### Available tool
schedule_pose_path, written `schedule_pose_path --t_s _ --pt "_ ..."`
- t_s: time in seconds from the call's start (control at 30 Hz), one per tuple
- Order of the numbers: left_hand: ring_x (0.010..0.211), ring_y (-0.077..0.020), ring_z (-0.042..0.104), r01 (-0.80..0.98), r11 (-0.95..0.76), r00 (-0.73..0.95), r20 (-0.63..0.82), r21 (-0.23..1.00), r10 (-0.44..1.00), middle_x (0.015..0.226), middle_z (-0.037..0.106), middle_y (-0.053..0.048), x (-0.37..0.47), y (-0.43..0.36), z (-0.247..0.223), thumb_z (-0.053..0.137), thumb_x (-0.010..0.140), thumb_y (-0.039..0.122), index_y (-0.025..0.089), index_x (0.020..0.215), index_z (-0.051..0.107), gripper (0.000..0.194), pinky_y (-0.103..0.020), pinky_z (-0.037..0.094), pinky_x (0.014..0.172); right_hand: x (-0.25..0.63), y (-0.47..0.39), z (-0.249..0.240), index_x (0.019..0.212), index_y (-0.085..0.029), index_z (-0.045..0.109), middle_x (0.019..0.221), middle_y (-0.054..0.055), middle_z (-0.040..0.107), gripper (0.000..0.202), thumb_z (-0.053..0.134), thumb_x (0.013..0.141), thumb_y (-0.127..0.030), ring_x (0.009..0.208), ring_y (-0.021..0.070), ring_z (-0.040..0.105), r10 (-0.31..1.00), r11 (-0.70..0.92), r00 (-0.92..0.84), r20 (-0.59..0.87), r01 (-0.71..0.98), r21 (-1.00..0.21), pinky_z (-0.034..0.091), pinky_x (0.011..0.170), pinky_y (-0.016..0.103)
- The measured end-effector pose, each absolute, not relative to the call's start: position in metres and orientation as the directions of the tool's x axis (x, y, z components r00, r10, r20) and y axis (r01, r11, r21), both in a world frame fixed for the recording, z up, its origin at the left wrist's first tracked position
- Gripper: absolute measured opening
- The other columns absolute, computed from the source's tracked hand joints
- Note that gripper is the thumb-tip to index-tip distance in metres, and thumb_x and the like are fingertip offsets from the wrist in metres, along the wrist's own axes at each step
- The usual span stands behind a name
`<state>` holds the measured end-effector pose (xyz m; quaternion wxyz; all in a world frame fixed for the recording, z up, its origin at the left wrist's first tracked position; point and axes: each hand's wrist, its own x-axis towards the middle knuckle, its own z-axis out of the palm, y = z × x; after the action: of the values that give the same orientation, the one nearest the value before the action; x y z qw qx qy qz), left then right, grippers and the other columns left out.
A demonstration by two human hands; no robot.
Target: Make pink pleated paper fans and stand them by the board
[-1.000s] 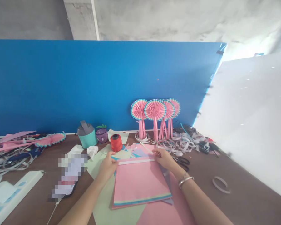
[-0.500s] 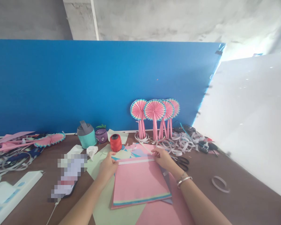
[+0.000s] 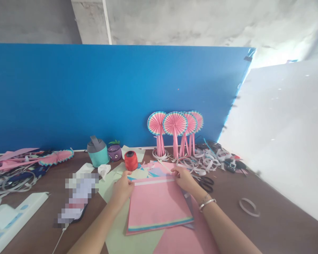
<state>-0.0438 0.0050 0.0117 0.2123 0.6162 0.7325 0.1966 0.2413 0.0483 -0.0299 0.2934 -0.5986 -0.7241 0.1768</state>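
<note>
A pink paper sheet (image 3: 159, 204) lies on other papers in front of me, with a white strip (image 3: 154, 181) along its far edge and a yellow and blue band along the near edge. My left hand (image 3: 123, 187) pinches its far left corner. At the far right corner, the fingers of my right hand (image 3: 184, 178) are closed on the same sheet. Under it are a green sheet (image 3: 135, 243) and a larger pink sheet (image 3: 185, 243). Black scissors (image 3: 205, 182) lie just right of my right hand.
Several pink paper fans (image 3: 175, 124) stand against the blue partition (image 3: 95, 88). A red thread spool (image 3: 131, 161), a teal cup (image 3: 98, 155) and a phone (image 3: 78, 201) are at left. Curled white strips (image 3: 208, 160) and a tape ring (image 3: 249, 207) lie at right.
</note>
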Motion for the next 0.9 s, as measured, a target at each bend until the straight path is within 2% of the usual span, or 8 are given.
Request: schedule_pose_path --t_s 0.13,0.33,0.63,0.77,0.9 --pt "0.094 -0.0200 0.064 0.848 0.140 -0.130 -0.055 0.511 0.990 0.085 0.070 0.000 -0.041 0.002 0.016 0.047 0.079 0.013 0.021 0.117 0.045 0.038 -0.028 0.037 0.076 0.240 0.046 -0.029 0.099 -0.016 0.063 0.082 0.003 0.064 0.035 0.049 0.070 -0.002 0.070 0.0140 0.057 0.971 0.214 -0.107 0.214 0.792 -0.572 0.041 0.067 0.024" --pt "0.093 -0.0206 0.064 0.897 0.104 -0.098 -0.036 0.430 0.995 0.085 0.070 -0.001 -0.038 0.000 0.017 0.045 0.079 0.011 0.020 0.117 0.045 0.039 -0.030 0.035 0.081 0.236 0.040 -0.021 0.100 -0.016 0.063 0.086 0.005 0.064 0.043 0.047 0.064 0.003 0.075 0.0157 0.057 0.973 0.205 -0.120 0.195 0.835 -0.511 0.038 0.066 0.023" --pt "0.097 -0.0235 0.061 0.960 0.040 -0.051 0.033 0.278 0.998 0.090 0.069 -0.006 -0.037 0.001 0.011 0.045 0.079 0.012 0.019 0.114 0.050 0.036 -0.035 0.034 0.083 0.231 0.032 -0.018 0.108 -0.018 0.061 0.103 0.010 0.062 0.046 0.044 0.069 0.002 0.094 0.0206 0.058 0.974 0.196 -0.127 0.186 0.884 -0.425 0.037 0.069 0.025" --pt "0.096 -0.0238 0.060 0.946 0.038 -0.056 0.044 0.321 0.997 0.088 0.068 -0.005 -0.042 0.002 0.010 0.047 0.080 0.014 0.021 0.106 0.055 0.029 -0.036 0.034 0.083 0.234 0.034 -0.020 0.105 -0.016 0.061 0.100 0.011 0.063 0.043 0.046 0.068 0.001 0.094 0.0211 0.057 0.972 0.203 -0.129 0.198 0.885 -0.419 0.038 0.073 0.026" --pt "0.103 -0.0205 0.057 0.920 0.021 -0.060 0.086 0.391 0.994 0.102 0.066 -0.005 -0.045 0.003 0.008 0.043 0.078 0.004 0.022 0.099 0.058 0.031 -0.033 0.034 0.084 0.238 0.036 -0.015 0.096 -0.015 0.063 0.090 0.008 0.063 0.037 0.046 0.068 0.001 0.084 0.0185 0.057 0.965 0.231 -0.148 0.218 0.873 -0.430 0.038 0.072 0.026"
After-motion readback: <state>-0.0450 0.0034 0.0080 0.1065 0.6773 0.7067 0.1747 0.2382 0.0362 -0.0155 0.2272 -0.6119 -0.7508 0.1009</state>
